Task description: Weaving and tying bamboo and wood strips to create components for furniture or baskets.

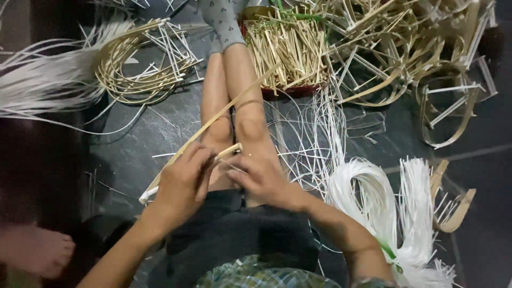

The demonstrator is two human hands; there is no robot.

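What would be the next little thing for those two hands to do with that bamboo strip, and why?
Probably draw the thin white strand snug around the short stick. The left hand pinches the stick where it meets the long bamboo strip, and the right hand grips the strand just beside that spot, so the two pieces look ready to be bound.

Dim overall, lit from above at centre; deep shadow along the left edge and over the dark floor (133,154). Mild glare on the white strips (368,197). Slightly soft throughout, edges bowed.
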